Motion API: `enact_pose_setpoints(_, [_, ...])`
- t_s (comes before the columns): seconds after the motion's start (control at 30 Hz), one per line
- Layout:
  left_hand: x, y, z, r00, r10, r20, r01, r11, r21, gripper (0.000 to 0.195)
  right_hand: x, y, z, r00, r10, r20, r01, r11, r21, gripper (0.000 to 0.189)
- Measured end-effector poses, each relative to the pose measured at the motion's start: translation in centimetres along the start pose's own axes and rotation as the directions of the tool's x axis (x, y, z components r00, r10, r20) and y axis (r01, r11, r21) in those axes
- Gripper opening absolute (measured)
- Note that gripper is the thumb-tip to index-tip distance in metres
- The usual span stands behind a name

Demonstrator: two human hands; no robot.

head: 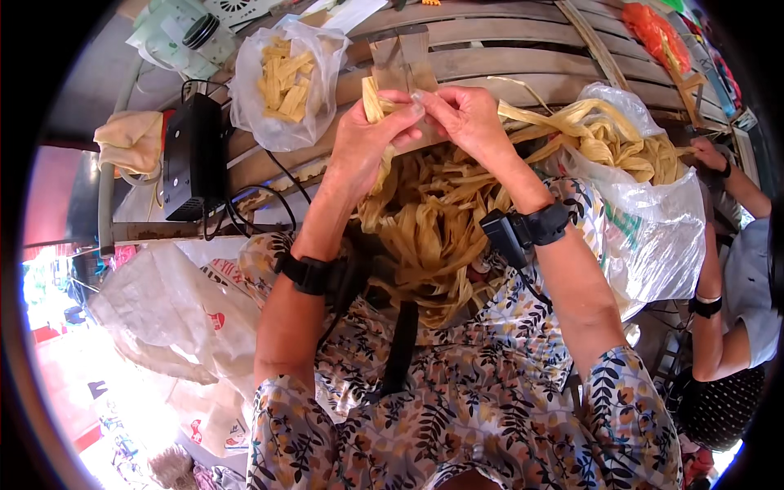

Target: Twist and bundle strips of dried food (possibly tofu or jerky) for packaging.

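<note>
My left hand point(361, 138) grips a flat yellow strip of dried plant fibre point(370, 101), folded so that one end stands up past the fingers. The strip's other part hangs below the palm. My right hand point(468, 116) meets the left at the fingertips, thumb and index finger drawn together; what lies between them is hidden. Beneath both hands, a loose heap of long yellow-brown fibre strips point(429, 214) lies over my lap. Just beyond the fingertips is a brown flat piece point(401, 58) on the slatted wooden table point(502, 64).
A clear plastic bag point(331, 73) holds short folded yellow pieces point(285, 82). To its left stand a black box point(195, 159) with cables and a lidded jar point(208, 40). More strips point(612, 141) lie on a plastic bag point(661, 226) at right. Another person's arm point(707, 257) is beyond it.
</note>
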State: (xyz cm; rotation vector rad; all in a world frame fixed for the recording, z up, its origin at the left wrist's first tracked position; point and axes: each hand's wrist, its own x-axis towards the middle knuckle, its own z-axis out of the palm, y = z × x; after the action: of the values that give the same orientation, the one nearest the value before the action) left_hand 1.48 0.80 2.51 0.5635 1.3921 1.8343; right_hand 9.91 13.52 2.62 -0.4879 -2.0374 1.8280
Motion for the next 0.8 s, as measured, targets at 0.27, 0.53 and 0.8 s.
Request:
enact_pose_setpoints(0.27, [-0.4, 0.4, 0.3, 1.000, -0.016, 0.025, 0.016, 1.000, 0.004, 0.015, -0.6, 0.5, 1.5, 0.994, 0.073, 0.085, -0.097, 0.939, 0.329, 0.029])
enact_pose_setpoints(0.53, [0.1, 0.4, 1.4, 0.998, 0.016, -0.065, -0.027, 0.983, -0.182, 0.014, -0.8, -0.6, 1.6, 0.969, 0.176, 0.176, -0.249, 0.652, 0.716, 0.032])
enact_pose_setpoints(0.8, [-0.6, 1.3, 2.7, 0.984, 0.177, -0.031, -0.180, 0.977, -0.116, 0.015, -0.9, -1.2, 0.7, 0.947, 0.093, 0.308, -0.316, 0.455, 0.832, 0.030])
